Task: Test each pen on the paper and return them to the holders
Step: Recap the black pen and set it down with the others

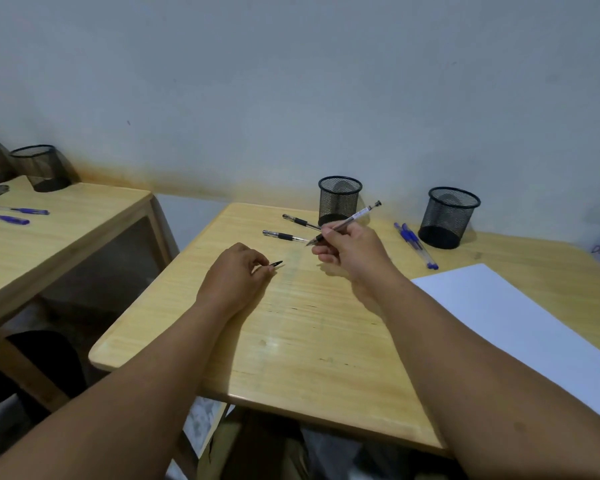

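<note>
My right hand [350, 249] grips an uncapped black pen [359, 216], tip pointing left and down, tail up to the right. My left hand [238, 275] rests on the wooden table [291, 341] and pinches the pen's black cap [277, 264] at its fingertips. Two more black pens [284, 236] lie on the table behind my hands. Two black mesh holders stand at the back, one in the middle [339, 199] and one to the right [448, 216]. Blue pens [414, 244] lie left of the right holder. White paper [520, 327] lies at the right.
A second wooden table [59, 233] stands to the left across a gap, with two mesh holders [40, 166] and several pens [18, 211] on it. A grey wall runs behind both tables.
</note>
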